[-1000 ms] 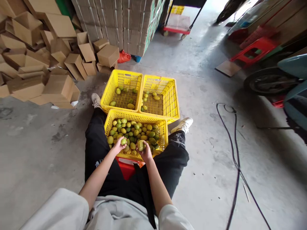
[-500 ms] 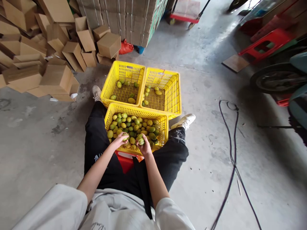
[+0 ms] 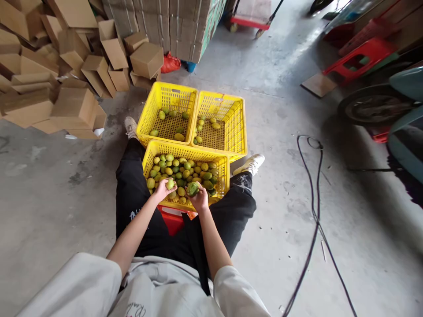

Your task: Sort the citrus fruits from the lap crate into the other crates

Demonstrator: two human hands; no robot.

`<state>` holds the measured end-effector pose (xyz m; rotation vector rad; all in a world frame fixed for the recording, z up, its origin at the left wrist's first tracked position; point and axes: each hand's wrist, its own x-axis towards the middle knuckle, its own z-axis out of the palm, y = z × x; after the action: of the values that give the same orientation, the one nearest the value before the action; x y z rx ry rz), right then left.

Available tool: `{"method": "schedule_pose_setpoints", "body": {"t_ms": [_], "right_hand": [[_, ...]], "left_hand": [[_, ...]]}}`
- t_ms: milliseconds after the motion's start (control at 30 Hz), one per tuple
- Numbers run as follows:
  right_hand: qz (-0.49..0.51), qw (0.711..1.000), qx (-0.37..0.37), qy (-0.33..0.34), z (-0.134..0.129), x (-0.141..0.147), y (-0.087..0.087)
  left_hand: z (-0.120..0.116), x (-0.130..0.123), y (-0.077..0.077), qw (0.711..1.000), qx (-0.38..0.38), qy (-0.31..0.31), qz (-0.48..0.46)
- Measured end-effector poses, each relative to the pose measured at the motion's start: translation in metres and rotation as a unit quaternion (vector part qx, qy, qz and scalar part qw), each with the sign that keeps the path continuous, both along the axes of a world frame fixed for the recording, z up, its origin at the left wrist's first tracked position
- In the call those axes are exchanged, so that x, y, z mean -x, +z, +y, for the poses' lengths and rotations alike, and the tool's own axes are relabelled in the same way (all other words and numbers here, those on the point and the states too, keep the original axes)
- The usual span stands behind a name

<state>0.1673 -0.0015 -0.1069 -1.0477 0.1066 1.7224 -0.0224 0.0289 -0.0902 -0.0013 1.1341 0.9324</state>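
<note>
Left hand [image 3: 161, 190] closed round a small yellow-green fruit [image 3: 169, 183]; fruit sits at the fingertips, toward 1 o'clock from the palm. Right hand [image 3: 199, 199] cupped under a darker green fruit [image 3: 193, 189], which lies at 11 o'clock from the palm, fingers wrapped up its sides. Both fruits roundish; no clear long axis to read at this size. The two fruits are near each other, left one slightly farther from the body.

Both hands hover over the near edge of the near yellow crate [image 3: 224, 171], which is heaped with green and yellow fruit and rests between the person's black-trousered legs on something red [image 3: 173, 221].

At 12 o'clock of that crate, touching it, two more yellow crates side by side: the left far crate [image 3: 145, 121] and the right far crate [image 3: 239, 127], each holding only a scatter of fruit. Left hand is nearer the left far crate, right hand nearer the right one; both lie straight ahead across the full crate.

Further out: cardboard boxes [image 3: 76, 108] at 10 o'clock, a black cable [image 3: 315, 207] at 3 o'clock on the concrete floor.
</note>
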Motion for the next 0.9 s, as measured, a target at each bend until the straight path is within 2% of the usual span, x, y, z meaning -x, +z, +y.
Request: {"method": "schedule_pose_setpoints", "body": {"t_ms": [67, 167, 267, 433, 600, 700, 767, 900], "right_hand": [[0.011, 1.000, 0.011, 0.011, 0.001, -0.002, -0.001], [0.005, 1.000, 0.021, 0.012, 0.001, -0.002, -0.001], [-0.004, 1.000, 0.013, 0.008, -0.002, -0.001, 0.001], [-0.008, 0.999, -0.034, 0.041, -0.006, -0.001, 0.007], [-0.040, 0.998, -0.032, 0.026, -0.003, 0.001, 0.011], [-0.048, 0.999, -0.014, -0.007, -0.001, 0.002, 0.013], [-0.036, 0.999, -0.012, -0.019, 0.000, 0.001, 0.014], [0.022, 0.999, -0.047, -0.008, -0.003, -0.001, 0.021]], "left_hand": [[0.000, -0.002, 0.000, 0.999, -0.005, 0.036, 0.005], [-0.003, -0.003, -0.001, 0.999, -0.017, 0.031, 0.036], [-0.009, -0.002, -0.001, 0.997, -0.044, 0.009, 0.058], [-0.014, -0.002, 0.003, 0.991, -0.104, -0.060, 0.052], [-0.010, -0.004, 0.002, 0.982, -0.090, -0.111, 0.123], [-0.004, -0.004, -0.001, 0.977, -0.062, -0.104, 0.174], [-0.002, -0.003, -0.003, 0.982, -0.031, -0.088, 0.164], [0.000, -0.002, -0.005, 0.993, 0.018, -0.011, 0.119]]}}
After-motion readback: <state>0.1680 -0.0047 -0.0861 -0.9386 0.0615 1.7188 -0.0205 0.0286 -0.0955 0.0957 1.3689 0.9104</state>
